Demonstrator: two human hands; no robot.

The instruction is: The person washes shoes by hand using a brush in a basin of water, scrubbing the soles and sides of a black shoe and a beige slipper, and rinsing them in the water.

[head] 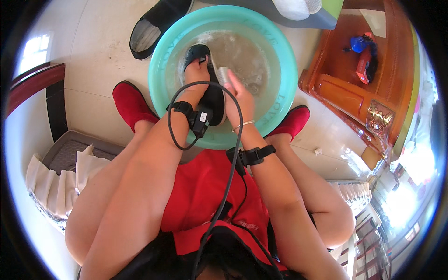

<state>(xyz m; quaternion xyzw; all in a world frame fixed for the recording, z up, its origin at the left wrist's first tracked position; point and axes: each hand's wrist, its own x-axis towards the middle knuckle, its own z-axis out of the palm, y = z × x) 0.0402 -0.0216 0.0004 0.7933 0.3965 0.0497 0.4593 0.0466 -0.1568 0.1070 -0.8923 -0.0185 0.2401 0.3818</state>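
Note:
A black cloth shoe (214, 101) with a pale sole edge is held over a turquoise plastic basin (289, 70) of murky, sudsy water (245, 59). My left hand (196, 75) grips the shoe, its fingers reaching into the opening near the upper end. A light-coloured scrubbing brush (223, 75) is in my right hand (241, 99), against the sole's right edge. Its bristles are partly hidden by my fingers. A black cable loops across both wrists in front of the basin.
Another black shoe (157, 29) lies on the tiled floor left of the basin. My feet wear red slippers (131, 103) on either side. A polished wooden cabinet (343, 94) stands at the right, with a red box (364, 66) on it. White shoes (294, 8) rest beyond the basin.

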